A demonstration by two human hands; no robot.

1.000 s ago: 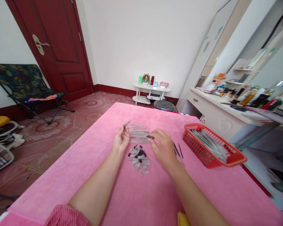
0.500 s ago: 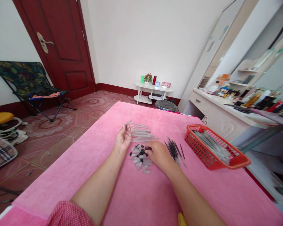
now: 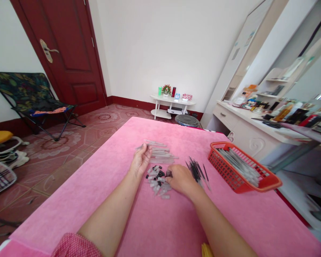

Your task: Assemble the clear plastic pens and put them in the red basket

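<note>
My left hand (image 3: 141,160) rests palm up on the pink table cover (image 3: 139,228), its fingers curled around a thin clear tube (image 3: 139,146). Beside it lies a row of clear pen tubes (image 3: 160,154). My right hand (image 3: 178,178) is closed in a pinch on a small dark cap at the right edge of a pile of several small clear and black caps (image 3: 156,177). Just right of that hand lies a bundle of thin black refills (image 3: 196,167).
A red plastic basket (image 3: 267,184) with several clear pens stands on the right of the table. A white dresser (image 3: 246,128) crowded with bottles is beyond it. A folding chair (image 3: 29,96), a dark red door (image 3: 69,53) and a small white side table (image 3: 171,103) stand farther off.
My right hand came back from the row of tubes toward me and dropped onto the cap pile, pinching a cap. My left hand kept its tube and lowered slightly.
</note>
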